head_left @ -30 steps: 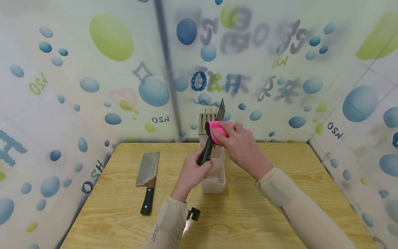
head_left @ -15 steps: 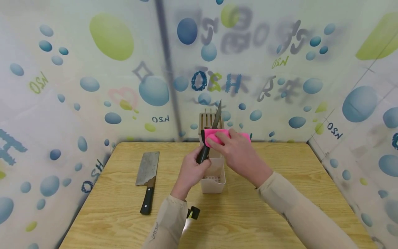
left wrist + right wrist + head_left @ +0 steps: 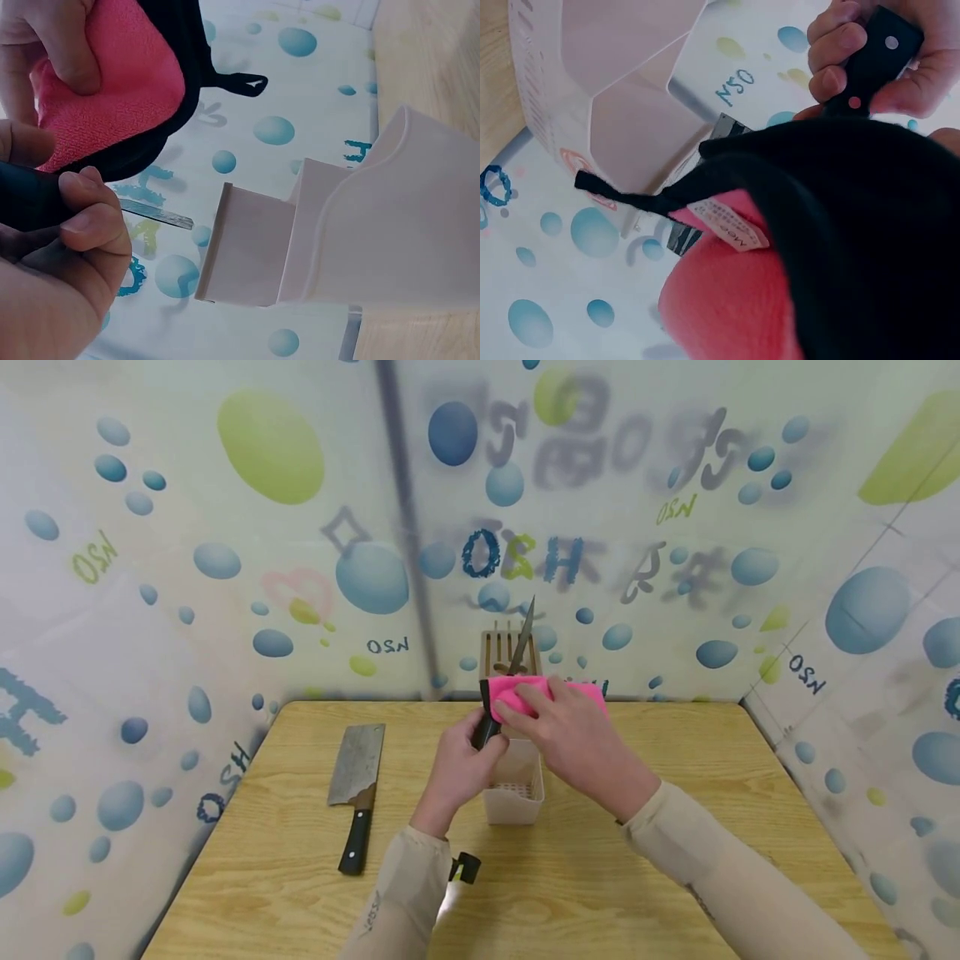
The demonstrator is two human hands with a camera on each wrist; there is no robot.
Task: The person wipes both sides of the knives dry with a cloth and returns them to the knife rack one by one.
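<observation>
My left hand [image 3: 459, 768] grips the black handle of a kitchen knife [image 3: 522, 639], whose blade slants upward, tip away from me. My right hand [image 3: 588, 743] pinches a pink cloth [image 3: 513, 695] with black edging against the knife, right where blade meets handle. In the left wrist view, part of the blade shows beyond the left fingers, and the cloth [image 3: 139, 82] hangs close above. White rivets dot the knife handle [image 3: 889, 49] in the right wrist view; the cloth's black side [image 3: 855, 195] hides much of the blade there.
Behind the hands stands a white plastic knife holder [image 3: 513, 810] with a slotted top [image 3: 498, 647], near the back wall. A cleaver [image 3: 356, 768] lies flat on the wooden table [image 3: 637, 893] to the left, its black handle toward me.
The cloth and right hand have slid down the blade toward the handle, baring more of the blade. The blade has turned so it looks narrower; the left hand keeps its grip.
</observation>
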